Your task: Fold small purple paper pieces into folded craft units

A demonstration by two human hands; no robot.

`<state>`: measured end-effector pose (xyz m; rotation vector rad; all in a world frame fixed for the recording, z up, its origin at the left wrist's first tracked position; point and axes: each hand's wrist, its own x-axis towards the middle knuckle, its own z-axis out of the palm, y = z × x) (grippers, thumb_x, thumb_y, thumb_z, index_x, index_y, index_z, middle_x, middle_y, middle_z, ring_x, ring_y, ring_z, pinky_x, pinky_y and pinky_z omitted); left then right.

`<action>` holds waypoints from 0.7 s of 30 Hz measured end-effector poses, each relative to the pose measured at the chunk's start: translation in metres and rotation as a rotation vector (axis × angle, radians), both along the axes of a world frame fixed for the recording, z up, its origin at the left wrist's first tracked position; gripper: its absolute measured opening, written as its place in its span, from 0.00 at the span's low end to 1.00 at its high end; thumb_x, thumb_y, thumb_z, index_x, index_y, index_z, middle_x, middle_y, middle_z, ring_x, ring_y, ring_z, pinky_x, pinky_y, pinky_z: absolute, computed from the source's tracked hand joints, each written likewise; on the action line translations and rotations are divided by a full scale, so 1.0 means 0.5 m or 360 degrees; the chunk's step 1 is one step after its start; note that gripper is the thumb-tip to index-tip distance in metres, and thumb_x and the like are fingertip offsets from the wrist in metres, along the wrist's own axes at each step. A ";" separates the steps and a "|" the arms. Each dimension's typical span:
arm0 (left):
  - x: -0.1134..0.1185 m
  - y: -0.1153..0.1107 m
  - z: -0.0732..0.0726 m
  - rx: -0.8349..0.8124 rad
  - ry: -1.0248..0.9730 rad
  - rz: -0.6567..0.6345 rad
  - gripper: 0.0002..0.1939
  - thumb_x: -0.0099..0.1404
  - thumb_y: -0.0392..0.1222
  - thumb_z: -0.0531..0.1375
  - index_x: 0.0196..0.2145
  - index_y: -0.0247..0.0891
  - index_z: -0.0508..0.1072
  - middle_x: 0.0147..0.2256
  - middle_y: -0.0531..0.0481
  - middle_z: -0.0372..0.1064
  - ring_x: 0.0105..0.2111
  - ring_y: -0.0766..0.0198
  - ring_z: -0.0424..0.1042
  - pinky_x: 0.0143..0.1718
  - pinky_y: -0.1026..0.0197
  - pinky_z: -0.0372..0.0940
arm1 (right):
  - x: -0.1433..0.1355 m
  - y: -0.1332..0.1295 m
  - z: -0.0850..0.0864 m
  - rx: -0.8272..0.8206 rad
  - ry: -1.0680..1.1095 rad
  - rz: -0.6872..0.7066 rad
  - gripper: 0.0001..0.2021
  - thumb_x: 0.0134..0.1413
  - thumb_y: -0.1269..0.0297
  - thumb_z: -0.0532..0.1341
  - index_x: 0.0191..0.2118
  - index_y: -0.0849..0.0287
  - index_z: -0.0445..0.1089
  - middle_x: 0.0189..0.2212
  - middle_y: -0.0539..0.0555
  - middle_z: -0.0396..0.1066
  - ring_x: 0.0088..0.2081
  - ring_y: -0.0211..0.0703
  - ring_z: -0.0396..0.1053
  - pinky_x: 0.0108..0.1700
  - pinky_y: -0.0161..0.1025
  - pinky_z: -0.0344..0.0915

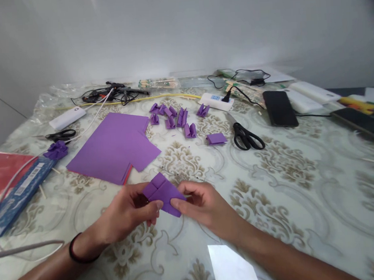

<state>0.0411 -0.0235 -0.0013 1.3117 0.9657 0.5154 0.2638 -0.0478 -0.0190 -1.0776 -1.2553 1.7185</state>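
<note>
A piece of folded purple paper (165, 195) with visible creases is held up just above the table. My left hand (128, 209) pinches its left side, thumb on top and fingers curled beneath. At the paper's right side my right hand (203, 202) grips it between thumb and fingers. Beyond the hands lies a stack of purple paper sheets (111, 144), with a red sheet showing at its lower edge. Several small folded purple paper pieces (182, 117) are grouped farther back, and a flat folded purple piece (216, 139) rests to their right.
Black-handled scissors (247, 137) lie to the right, near a black phone (280, 108) and a white power strip (216, 101). Another pair of scissors (61, 135), a white power bank (67, 118) and a blue box (24, 194) are on the left. Cables (117, 93) tangle at the back.
</note>
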 end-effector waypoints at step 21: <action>0.000 0.009 0.004 -0.0037 -0.0049 0.0060 0.09 0.67 0.44 0.66 0.32 0.37 0.76 0.20 0.56 0.71 0.19 0.68 0.66 0.24 0.66 0.61 | 0.018 0.016 0.007 0.0049 -0.0012 -0.0057 0.17 0.55 0.53 0.74 0.27 0.58 0.72 0.25 0.49 0.71 0.29 0.40 0.68 0.35 0.38 0.62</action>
